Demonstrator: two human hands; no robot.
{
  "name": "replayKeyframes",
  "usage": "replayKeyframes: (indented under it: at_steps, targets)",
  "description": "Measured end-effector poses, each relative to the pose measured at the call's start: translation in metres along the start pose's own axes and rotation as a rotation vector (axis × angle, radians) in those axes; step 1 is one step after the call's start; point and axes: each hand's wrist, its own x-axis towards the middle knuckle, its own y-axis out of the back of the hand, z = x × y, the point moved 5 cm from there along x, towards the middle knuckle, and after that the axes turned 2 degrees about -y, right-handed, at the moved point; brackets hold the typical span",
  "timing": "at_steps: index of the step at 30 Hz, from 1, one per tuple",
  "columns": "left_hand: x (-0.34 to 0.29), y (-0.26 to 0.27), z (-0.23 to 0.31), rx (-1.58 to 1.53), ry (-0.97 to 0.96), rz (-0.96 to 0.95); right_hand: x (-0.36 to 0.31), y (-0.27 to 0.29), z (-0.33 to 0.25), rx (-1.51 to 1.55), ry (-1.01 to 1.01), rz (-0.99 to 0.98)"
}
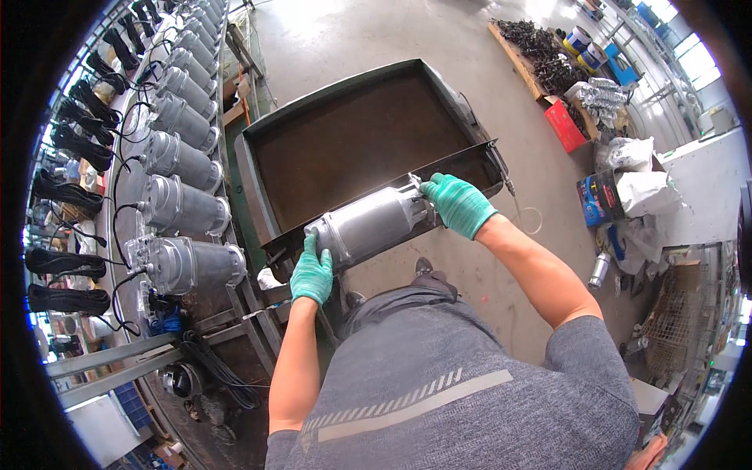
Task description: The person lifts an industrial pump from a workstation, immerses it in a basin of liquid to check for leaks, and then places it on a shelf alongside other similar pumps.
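Along tank edge (456, 161), cylinder (368, 225) lengthwise, fittings (418, 208) rightward

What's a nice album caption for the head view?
Green-gloved left hand and right hand hold a silver cylinder at an open tank.

Cylinder (372, 225): smooth, glossy metal. Gloves (457, 205): matt knit cloth. Tray (342, 87): dull metal. Shirt (446, 407): matt cloth.

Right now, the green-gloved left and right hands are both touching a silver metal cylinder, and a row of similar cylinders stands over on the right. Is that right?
Not quite: the row of similar cylinders stands on the left, as the head view shows. The left hand and right hand, green-gloved, are both touching a silver metal cylinder.
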Motion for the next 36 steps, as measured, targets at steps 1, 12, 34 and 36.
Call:
replayKeyframes:
  at_steps: [1, 12, 34, 36]
  targets:
    - [0.0, 0.0, -0.001, -0.008, -0.005, 0.001, 0.001, -0.002, -0.002, -0.041, 0.021, -0.024]
    - [-0.001, 0.009, 0.004, 0.058, -0.015, -0.049, 0.015, 0.004, -0.022, -0.188, 0.055, -0.062]
    - [-0.003, 0.014, 0.009, 0.098, -0.031, -0.081, 0.019, -0.012, -0.014, -0.254, -0.364, -0.254]
    - [-0.003, 0.012, 0.007, 0.113, -0.041, -0.07, 0.019, -0.002, -0.025, -0.274, -0.35, -0.267]
